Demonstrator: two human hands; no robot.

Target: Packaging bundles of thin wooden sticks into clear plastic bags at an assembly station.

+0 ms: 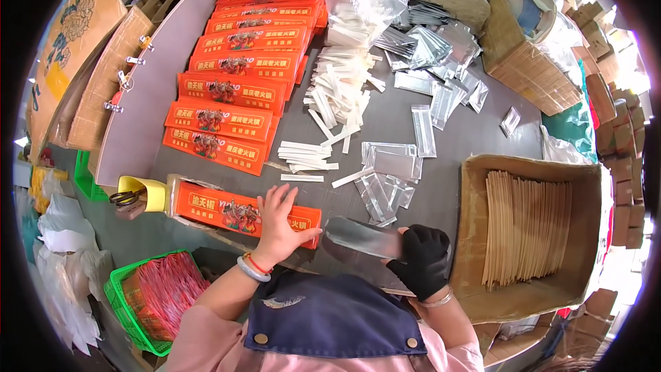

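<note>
The bare left hand (277,224) lies flat, fingers spread, on a long orange printed cardboard box (237,212) at the near edge of the grey table (454,124); the box's long axis runs left to right, tilting slightly down to the right. The black-gloved right hand (421,256) has its grip closed around one end of a clear, silvery plastic sleeve (361,236), which points left toward the box.

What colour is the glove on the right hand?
Black; the glove covers the right hand, which holds a clear sleeve. Head view.
</note>
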